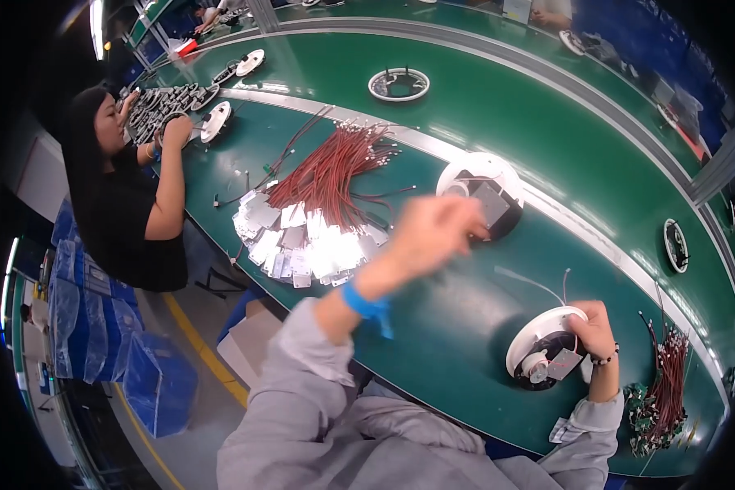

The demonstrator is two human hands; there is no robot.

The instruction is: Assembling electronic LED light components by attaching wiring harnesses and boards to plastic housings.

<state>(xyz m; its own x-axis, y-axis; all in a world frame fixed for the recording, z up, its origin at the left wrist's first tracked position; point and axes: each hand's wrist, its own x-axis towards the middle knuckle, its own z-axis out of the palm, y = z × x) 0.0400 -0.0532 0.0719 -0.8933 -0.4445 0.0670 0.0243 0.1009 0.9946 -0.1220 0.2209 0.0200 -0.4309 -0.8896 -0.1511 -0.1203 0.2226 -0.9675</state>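
I have the right hand (594,331) closed on the edge of a round white-rimmed unit (545,349), the thumb over its front, holding it tilted near the right part of the green worktop (457,327). Its inner side faces my camera, showing a dark body, a round motor-like part (537,367) and a grey plate (564,364); a thin wire (565,286) curves up by its far rim. My left hand (433,237), with a blue band (366,304) at the wrist, is blurred above the worktop, fingers bent; I can't tell whether they pinch anything. It partly covers the near side of a second white unit (492,198), which sits at the worktop's far edge by the metal rail (441,149); whether the two touch, I can't make out. Left of that hand I see a heap of silvery plates (310,245), with a fan of red wires (335,171) just beyond. Past my right hand lie another wire bundle (672,367) and green circuit boards (643,416). Across the rail, a white ring-shaped part (398,84) rests on a green surface (498,90). At far left a co-worker (131,196) handles another round part.
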